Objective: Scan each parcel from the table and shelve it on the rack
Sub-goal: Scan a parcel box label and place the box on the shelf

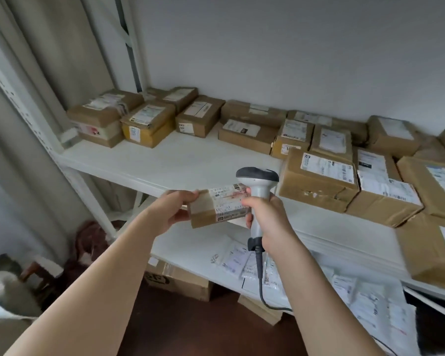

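Observation:
My left hand (174,210) grips the left end of a small brown parcel (217,206) with a white label on top, held in the air just in front of the white rack shelf (180,160). My right hand (265,219) grips the handle of a grey barcode scanner (258,183). The scanner's dark head is above the parcel's right end, and red light falls on the label. Its cable (261,281) hangs down towards the lower shelf.
Several taped cardboard parcels (316,178) fill the back and right of the shelf, with bare shelf surface at front left. A lower shelf holds white mailer bags (365,301). Cardboard boxes (180,281) lie on the dark floor. A curtain (23,150) hangs at left.

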`<state>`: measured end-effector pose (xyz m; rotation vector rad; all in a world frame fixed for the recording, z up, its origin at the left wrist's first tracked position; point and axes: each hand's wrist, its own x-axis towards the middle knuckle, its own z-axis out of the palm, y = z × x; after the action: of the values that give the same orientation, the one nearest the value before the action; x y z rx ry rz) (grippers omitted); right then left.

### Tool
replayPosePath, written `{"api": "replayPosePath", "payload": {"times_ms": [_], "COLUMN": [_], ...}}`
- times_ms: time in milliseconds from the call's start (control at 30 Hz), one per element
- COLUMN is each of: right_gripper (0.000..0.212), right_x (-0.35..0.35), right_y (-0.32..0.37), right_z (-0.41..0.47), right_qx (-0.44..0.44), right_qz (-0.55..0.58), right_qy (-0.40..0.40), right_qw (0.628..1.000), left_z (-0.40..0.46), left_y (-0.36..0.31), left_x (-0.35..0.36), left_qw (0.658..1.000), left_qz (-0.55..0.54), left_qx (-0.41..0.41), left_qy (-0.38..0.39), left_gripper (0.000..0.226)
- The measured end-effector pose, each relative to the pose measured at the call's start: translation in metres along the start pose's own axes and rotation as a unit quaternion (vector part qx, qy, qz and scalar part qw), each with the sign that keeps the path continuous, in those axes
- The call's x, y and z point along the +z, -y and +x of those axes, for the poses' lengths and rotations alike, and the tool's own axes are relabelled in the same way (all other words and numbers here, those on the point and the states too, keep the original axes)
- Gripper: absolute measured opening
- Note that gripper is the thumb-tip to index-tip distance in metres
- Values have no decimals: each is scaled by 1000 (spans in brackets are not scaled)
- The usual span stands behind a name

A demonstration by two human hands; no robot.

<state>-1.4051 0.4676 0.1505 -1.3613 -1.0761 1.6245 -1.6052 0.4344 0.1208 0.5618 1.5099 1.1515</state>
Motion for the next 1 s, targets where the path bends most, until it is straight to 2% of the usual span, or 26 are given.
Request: {"api": "replayPosePath", "payload": {"times_ms": [133,333,467,567,633,733,767,900,1000], "right_gripper": [22,27,27,27,28,28,28,27,27], "right_x": [-3,-3,14,33,47,70,77,102,119], "right_y": [5,10,14,17,14,10,9,5,4], "right_z": [17,41,56,69,76,84,86,99,106], "right_qx": [5,-3,-8,-5,4,25,29,43,44], "right_qz": [19,-10,1,-6,-10,-23,-26,-53,-67], "right_qy": [-15,-7,17,48,69,105,118,141,151], "right_qw": [1000,1000,1000,999,998,994,992,988,985], "left_z": [24,56,71,76,79,80,82,97,107], "left_y": [-7,-19,-21,-23,-21,-20,-21,-22,-26], "left_x": [7,4,-2,-14,-26,-46,-53,-87,-110], "left_qw": [999,1000,997,989,978,963,956,933,908], "left_qz": [27,-7,-50,-85,-106,-141,-162,-186,-223], "left_qx": [11,19,4,4,-9,-16,-16,-37,-48], "left_qy": [40,3,-53,-123,-179,-229,-244,-307,-353], "left_gripper": [24,25,26,20,17,27,19,39,36]}}
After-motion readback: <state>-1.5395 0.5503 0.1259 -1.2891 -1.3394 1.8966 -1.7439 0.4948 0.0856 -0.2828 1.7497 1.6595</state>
